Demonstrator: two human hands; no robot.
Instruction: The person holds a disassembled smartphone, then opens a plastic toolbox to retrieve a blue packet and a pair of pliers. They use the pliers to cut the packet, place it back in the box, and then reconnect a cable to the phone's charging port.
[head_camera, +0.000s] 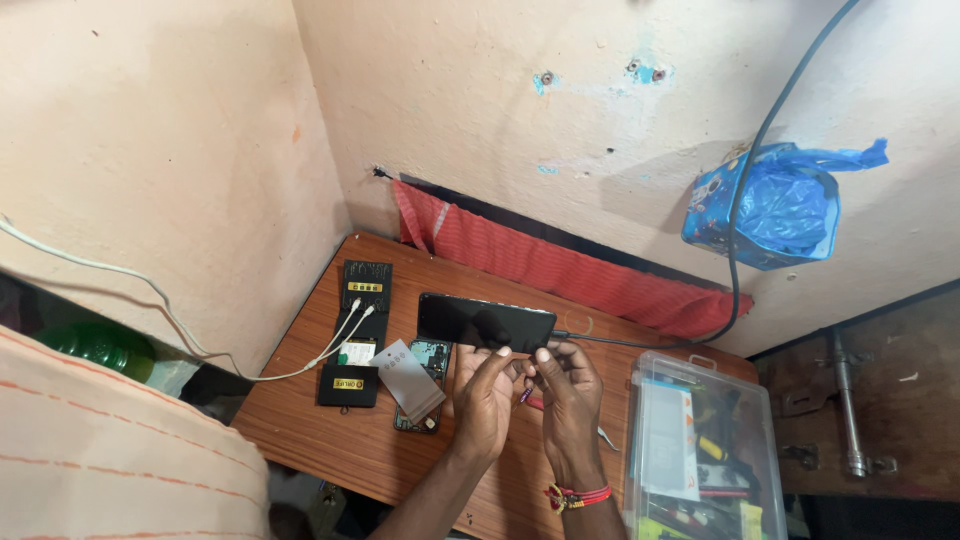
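— What have you got in your hands there?

— A flat black smartphone with a dark glass face (486, 323), held up over the brown wooden table (330, 440). My left hand (484, 392) has its fingertips pinched on the phone's lower edge, near the middle. My right hand (567, 388) is closed on the same edge just beside it, at the right end, where a thin black cable (745, 190) runs off and up the wall.

— And underneath?

— A second phone with its back off (428, 372) lies on the table, with a grey plastic pouch (410, 380) across it. Left of that is a black rectangular board (355, 330), with two white cables (330, 345) reaching onto it.

— Anything on your right?

— A clear plastic box of tools (700, 450) stands at the table's right end. Red cloth (560, 270) lines the wall behind, and a blue plastic bag (780, 205) hangs above.
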